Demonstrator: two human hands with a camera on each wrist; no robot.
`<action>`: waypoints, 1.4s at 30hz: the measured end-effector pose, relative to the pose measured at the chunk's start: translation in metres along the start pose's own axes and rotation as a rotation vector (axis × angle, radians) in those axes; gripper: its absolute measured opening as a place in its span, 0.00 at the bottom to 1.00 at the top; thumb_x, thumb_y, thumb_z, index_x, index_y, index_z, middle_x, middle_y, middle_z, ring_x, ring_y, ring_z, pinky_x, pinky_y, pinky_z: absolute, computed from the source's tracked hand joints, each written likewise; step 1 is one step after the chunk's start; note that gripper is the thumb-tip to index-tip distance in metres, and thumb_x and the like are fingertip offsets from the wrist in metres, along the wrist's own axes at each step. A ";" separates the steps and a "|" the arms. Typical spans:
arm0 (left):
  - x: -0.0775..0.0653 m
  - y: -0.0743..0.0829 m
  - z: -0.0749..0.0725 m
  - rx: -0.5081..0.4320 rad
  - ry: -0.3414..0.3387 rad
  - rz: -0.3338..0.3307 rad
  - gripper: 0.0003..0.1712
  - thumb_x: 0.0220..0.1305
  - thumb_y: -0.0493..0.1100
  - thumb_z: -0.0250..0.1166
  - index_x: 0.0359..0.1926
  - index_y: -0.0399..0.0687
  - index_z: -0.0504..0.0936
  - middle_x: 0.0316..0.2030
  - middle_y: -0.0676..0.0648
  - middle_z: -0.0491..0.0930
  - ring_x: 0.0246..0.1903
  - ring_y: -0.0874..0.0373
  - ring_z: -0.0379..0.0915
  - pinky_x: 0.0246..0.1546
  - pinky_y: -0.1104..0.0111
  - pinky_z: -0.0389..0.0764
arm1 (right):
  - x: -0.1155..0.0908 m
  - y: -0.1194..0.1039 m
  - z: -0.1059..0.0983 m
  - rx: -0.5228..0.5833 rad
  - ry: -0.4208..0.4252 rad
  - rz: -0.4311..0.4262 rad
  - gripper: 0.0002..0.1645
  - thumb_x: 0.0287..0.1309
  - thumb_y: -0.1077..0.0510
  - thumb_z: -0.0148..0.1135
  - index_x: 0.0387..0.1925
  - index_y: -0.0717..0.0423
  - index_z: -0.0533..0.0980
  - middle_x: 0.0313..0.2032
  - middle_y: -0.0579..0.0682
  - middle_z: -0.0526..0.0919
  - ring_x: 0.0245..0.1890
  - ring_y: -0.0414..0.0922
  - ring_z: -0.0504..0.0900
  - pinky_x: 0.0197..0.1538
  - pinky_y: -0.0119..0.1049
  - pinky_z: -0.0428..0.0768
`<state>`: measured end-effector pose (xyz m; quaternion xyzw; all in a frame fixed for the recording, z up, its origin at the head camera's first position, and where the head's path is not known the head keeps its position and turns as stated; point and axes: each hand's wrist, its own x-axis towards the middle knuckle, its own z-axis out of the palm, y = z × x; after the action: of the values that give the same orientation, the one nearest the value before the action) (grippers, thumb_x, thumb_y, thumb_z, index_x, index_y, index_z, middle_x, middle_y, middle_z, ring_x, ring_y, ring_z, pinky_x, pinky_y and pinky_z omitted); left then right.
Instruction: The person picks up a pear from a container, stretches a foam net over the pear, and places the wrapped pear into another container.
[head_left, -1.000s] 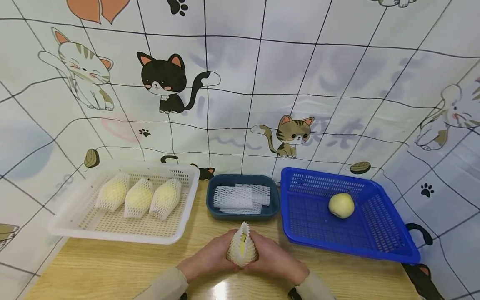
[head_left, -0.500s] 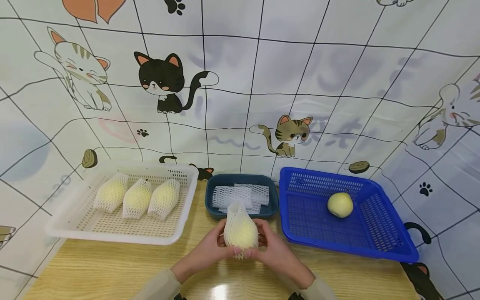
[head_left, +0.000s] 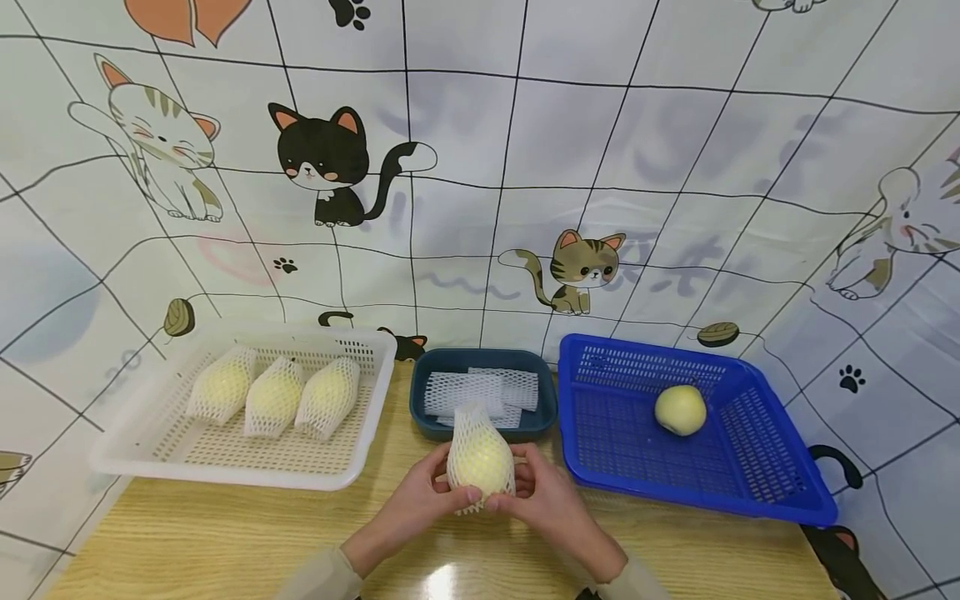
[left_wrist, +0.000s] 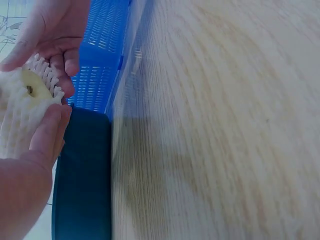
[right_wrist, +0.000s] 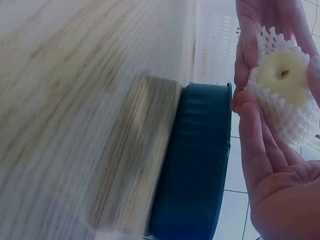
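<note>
A pale yellow apple (head_left: 483, 462) in a white foam net is held between both hands over the wooden table. My left hand (head_left: 422, 496) grips its left side and my right hand (head_left: 549, 500) its right, with both thumbs on the near lower side. The net's narrow loose end points up and away. At the other end the net is open, and the apple's dimpled end (right_wrist: 286, 75) shows inside the net's rim in the right wrist view. In the left wrist view fingers (left_wrist: 47, 131) of my left hand lie along the net.
A white basket (head_left: 225, 477) with three netted fruits stands at left. Behind the hands, a dark teal bin (head_left: 429, 427) holds several flat foam nets (head_left: 465, 393). At right, a blue basket (head_left: 607, 454) holds one bare apple (head_left: 681, 410). A cat-print sheet (head_left: 465, 208) hangs behind.
The netted apple was first held end-on with its open net end up; it has turned so the narrow end points away. Over the last half second it tilted slightly and barely moved.
</note>
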<state>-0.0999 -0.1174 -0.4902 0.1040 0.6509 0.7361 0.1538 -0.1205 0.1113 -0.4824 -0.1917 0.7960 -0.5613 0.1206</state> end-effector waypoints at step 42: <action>-0.038 0.099 -0.087 0.995 0.555 0.077 0.56 0.57 0.63 0.75 0.75 0.38 0.61 0.55 0.31 0.80 0.44 0.40 0.82 0.34 0.52 0.83 | -0.003 -0.006 -0.009 -0.175 0.025 -0.347 0.25 0.70 0.60 0.62 0.67 0.52 0.73 0.46 0.47 0.88 0.44 0.38 0.85 0.47 0.37 0.84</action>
<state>-0.1043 -0.2219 -0.4016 -0.0098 0.9309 0.3457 -0.1173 -0.1201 0.1190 -0.4735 -0.3287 0.7982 -0.5048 -0.0049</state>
